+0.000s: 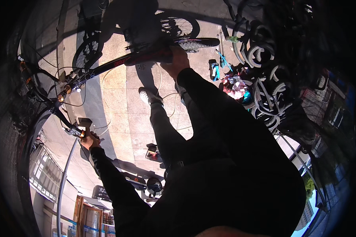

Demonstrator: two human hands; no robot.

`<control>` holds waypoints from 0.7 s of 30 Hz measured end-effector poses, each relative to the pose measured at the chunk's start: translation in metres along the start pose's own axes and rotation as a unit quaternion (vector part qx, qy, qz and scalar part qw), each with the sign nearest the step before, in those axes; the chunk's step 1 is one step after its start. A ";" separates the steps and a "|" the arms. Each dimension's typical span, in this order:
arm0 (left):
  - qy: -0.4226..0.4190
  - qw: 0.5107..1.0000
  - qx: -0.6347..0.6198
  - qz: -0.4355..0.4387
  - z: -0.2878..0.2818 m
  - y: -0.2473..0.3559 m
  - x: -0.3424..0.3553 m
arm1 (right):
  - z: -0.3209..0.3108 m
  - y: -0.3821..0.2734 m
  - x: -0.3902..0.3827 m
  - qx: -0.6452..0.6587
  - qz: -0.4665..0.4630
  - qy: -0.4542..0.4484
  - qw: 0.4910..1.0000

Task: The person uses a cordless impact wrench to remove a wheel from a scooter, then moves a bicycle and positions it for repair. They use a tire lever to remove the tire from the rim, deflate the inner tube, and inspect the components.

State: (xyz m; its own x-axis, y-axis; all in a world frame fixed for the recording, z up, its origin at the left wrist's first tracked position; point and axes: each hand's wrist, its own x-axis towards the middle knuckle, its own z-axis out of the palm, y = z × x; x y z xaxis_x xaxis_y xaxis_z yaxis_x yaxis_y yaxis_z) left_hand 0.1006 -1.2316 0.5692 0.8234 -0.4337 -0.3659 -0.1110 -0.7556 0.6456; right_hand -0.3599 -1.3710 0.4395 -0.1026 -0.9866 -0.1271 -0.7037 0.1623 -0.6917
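Observation:
I stand over a bicycle with a dark red frame (118,60) on a tiled pavement. My right hand (177,59) is closed on the frame's top tube just ahead of the black saddle (197,42). My left hand (89,139) grips the near end of the handlebar (72,130), by a small box-shaped part. The front wheel (16,130) curves along the left edge of the view, in shadow. My legs in dark trousers and a white shoe (148,96) are below the frame.
A heap of old tyres and inner tubes (265,79) lies at the right, with coloured rags (235,87) and a blue tool (214,71) beside it. Small dark items (152,152) sit on the tiles near my legs. A thin cord loops over the pavement.

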 end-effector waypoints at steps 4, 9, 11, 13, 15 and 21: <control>-0.014 0.996 0.004 -0.087 0.029 0.045 -0.007 | 0.013 0.084 0.017 0.403 0.293 -0.005 0.867; 0.002 0.989 0.020 -0.150 0.044 0.045 -0.015 | 0.019 0.086 0.082 0.402 0.263 -0.088 0.873; -0.036 0.986 0.005 -0.162 0.055 0.052 -0.023 | 0.012 0.097 0.092 0.379 0.329 -0.123 0.856; -0.016 0.990 -0.024 -0.140 0.063 0.065 -0.049 | -0.021 0.065 0.101 0.436 0.317 -0.141 0.830; 0.033 0.983 -0.031 -0.179 0.057 0.053 -0.041 | -0.034 0.050 0.105 0.446 0.313 -0.128 0.829; 0.054 0.989 -0.014 -0.137 0.031 0.027 -0.043 | -0.069 0.047 0.135 0.299 0.199 -0.134 0.924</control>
State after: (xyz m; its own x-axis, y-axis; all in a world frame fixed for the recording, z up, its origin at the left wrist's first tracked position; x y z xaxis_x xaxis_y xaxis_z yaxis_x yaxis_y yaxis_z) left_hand 0.0452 -1.2490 0.5816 0.8754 -0.1583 -0.4567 0.1387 -0.8228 0.5512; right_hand -0.4549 -1.4981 0.4386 -0.0342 -0.8200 -0.5713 -0.1248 0.5707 -0.8116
